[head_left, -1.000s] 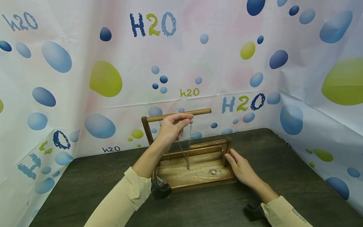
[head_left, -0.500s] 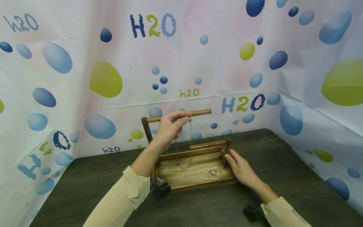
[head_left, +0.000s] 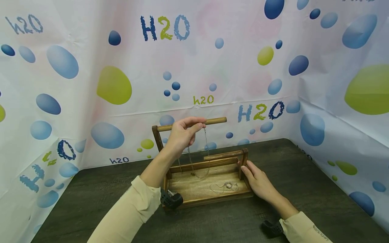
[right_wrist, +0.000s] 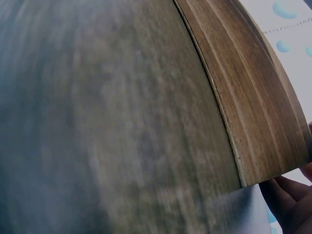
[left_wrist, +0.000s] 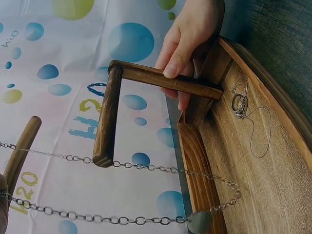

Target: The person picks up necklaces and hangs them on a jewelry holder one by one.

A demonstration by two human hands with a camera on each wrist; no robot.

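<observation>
My left hand (head_left: 183,135) is raised at the upper wooden bar (head_left: 217,120) of a wooden jewelry stand (head_left: 197,194), pinching a silver chain necklace (left_wrist: 122,220). The necklace hangs in a loop above the stand's tray, with a round pendant (left_wrist: 200,223) at its low part. Whether the chain rests on the bar is hidden behind the fingers. At the stand's right end, my right hand (head_left: 258,180) grips the short upright post (left_wrist: 156,77), thumb on the near side and fingers behind it. A lower bar (head_left: 223,155) juts left from that post.
A tangled thin necklace (head_left: 228,185) lies in the tray's right part. More chain (head_left: 171,193) sits at its left end, partly behind the black wrist camera (head_left: 171,199). Another thin chain (head_left: 179,165) hangs near the left upright (head_left: 158,140). The stand is on a dark table (head_left: 100,202).
The necklace's loop has spread wider and swung slightly. My left hand has shifted a little left and now overlaps the upper bar. My right hand stays on the post.
</observation>
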